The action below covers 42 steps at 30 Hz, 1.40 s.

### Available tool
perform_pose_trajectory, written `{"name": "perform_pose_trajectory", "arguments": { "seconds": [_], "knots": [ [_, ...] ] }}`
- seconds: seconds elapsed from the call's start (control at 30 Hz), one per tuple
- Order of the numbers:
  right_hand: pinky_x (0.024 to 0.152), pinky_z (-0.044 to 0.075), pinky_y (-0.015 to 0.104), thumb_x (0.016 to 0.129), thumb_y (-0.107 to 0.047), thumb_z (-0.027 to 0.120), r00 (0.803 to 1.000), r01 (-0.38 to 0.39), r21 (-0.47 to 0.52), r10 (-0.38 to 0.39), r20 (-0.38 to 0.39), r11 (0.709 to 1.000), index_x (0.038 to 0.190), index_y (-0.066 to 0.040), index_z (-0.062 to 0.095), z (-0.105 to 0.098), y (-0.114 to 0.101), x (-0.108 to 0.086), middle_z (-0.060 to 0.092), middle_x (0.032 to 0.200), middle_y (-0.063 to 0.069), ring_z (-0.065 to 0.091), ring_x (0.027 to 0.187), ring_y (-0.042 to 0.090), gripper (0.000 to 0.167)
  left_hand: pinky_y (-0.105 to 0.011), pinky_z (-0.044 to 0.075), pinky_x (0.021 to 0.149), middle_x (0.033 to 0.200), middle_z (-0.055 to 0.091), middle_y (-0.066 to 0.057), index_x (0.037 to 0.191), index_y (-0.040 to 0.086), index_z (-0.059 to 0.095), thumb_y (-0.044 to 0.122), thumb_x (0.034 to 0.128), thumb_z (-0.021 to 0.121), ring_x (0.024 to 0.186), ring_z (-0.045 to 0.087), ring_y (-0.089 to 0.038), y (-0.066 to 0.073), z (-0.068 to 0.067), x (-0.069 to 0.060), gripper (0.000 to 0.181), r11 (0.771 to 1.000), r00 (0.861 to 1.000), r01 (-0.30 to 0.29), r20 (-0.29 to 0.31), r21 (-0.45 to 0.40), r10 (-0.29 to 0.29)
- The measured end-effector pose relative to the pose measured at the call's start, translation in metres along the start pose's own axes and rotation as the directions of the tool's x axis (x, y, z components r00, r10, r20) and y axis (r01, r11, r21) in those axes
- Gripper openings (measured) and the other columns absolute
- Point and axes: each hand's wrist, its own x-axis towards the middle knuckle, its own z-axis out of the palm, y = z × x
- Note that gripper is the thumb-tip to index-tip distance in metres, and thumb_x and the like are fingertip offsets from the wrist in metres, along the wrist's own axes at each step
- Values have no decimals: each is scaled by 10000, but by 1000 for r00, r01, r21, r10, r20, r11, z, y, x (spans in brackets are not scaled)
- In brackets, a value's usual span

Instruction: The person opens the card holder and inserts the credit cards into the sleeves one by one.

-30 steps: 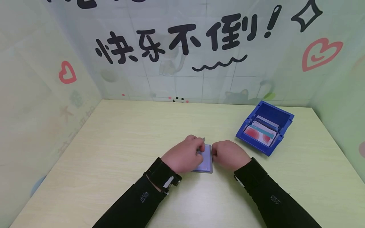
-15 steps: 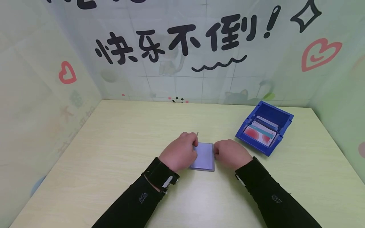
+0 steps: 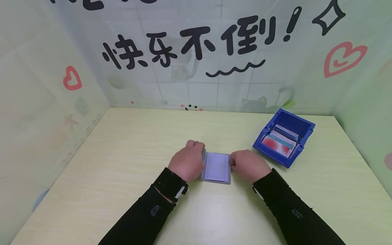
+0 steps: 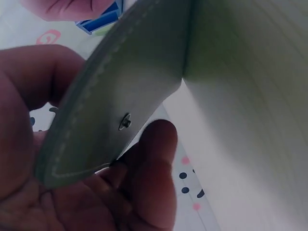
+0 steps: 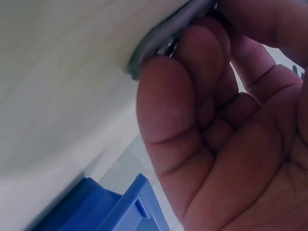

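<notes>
A small card holder [image 3: 216, 166] lies open on the table, its pale lilac inner page facing up. On its left side my left hand [image 3: 187, 161] grips the raised cover. Seen from the left wrist, that cover [image 4: 108, 101] is greyish with a stitched edge and a metal snap, and the thumb and fingers [image 4: 154, 168] lie around it. My right hand [image 3: 248, 164] pinches the holder's right edge. The right wrist view shows the fingertips [image 5: 166, 91] against that edge [image 5: 161, 41], beside a shiny metal bit. The fingers' far sides are hidden in the head view.
A blue open box [image 3: 283, 137] with several cards [image 3: 280, 140] standing in it sits at the back right of the wooden table [image 3: 147, 136]. Printed cloth walls [image 3: 183, 92] rise behind and on both sides.
My left hand has moved left and slightly away from me, drawing the cover over and baring more of the inner page. The right hand shifted slightly right with the holder, then stayed.
</notes>
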Motion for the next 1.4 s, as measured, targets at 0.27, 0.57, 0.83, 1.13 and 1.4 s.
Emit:
{"name": "perform_pose_trajectory", "arguments": {
  "seconds": [0.27, 0.57, 0.83, 1.13, 1.4],
  "knots": [
    [704, 526, 316, 976, -102, 712, 1000, 13, -5, -13, -10, 1000, 889, -91, 744, 0, 0, 0, 652, 791, 22, 554, 696, 181, 94, -511, 578, 978, 1575, 471, -204, 1439, 92, 625, 157, 962, 657, 1269, 608, -377, -9, 4, 3, 482, 998, 1000, 25, 16, 54, -26],
    [680, 488, 309, 993, -78, 667, 1000, -16, 13, 16, -3, 1000, 885, -88, 738, 0, 2, 0, 637, 786, 36, 556, 694, 193, 129, -544, 524, 1070, 1520, 591, -114, 1321, 73, 707, 215, 929, 704, 1392, 555, -334, -13, 10, 7, 417, 986, 998, 2, 59, 167, -12],
    [660, 460, 301, 995, -83, 660, 1000, -21, 10, 21, -6, 1000, 874, -84, 732, -1, 2, 1, 623, 768, 35, 549, 683, 191, 140, -431, 561, 851, 1176, 733, -47, 1180, 64, 734, 231, 894, 754, 908, 621, -192, -13, 15, 9, 332, 986, 996, -22, 91, 165, 7],
    [674, 492, 308, 1005, -109, 660, 999, -35, 18, 35, 4, 999, 902, -84, 736, -3, 3, 0, 642, 782, 29, 561, 695, 192, 131, -375, 566, 707, 1192, 729, -37, 1179, 69, 737, 228, 882, 759, 843, 624, -165, -13, 17, 10, 337, 987, 996, -20, 87, 160, 7],
    [790, 574, 409, 1044, -189, 619, 985, -93, 147, 113, -132, 985, 1057, -74, 743, -31, 30, -6, 742, 959, 71, 633, 828, 225, 169, -407, 556, 699, 1191, 720, -38, 1153, 73, 729, 214, 879, 759, 817, 616, -185, -13, 17, 10, 310, 990, 995, 3, 95, 144, -17]
  ]
}}
